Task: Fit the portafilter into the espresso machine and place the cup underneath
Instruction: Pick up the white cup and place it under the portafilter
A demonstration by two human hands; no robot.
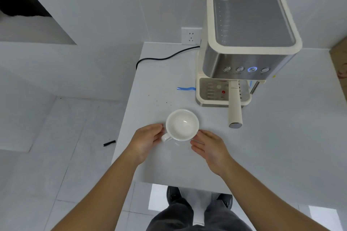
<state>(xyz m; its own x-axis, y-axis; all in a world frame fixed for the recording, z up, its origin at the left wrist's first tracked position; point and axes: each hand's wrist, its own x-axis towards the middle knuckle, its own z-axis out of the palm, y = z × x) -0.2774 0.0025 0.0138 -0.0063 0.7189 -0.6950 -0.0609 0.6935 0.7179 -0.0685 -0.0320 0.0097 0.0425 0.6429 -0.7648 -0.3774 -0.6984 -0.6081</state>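
Note:
A cream and steel espresso machine (pixel 247 43) stands at the back right of the table, one of its front buttons lit blue. The portafilter (pixel 235 110) sits in the machine, its cream handle pointing toward me over the drip tray (pixel 210 90). A white empty cup (pixel 182 124) stands on the table in front left of the machine. My left hand (pixel 148 139) rests beside the cup's handle, fingers touching or nearly touching it. My right hand (pixel 208 147) lies open at the cup's right lower side, fingertips at its base.
The white table (pixel 262 146) ends just before my feet. A black power cord (pixel 165 58) runs from the machine past a wall socket (pixel 191 36). Blue tape (pixel 185 88) and coffee crumbs mark the tabletop. A small black object (pixel 109 143) lies on the floor to the left.

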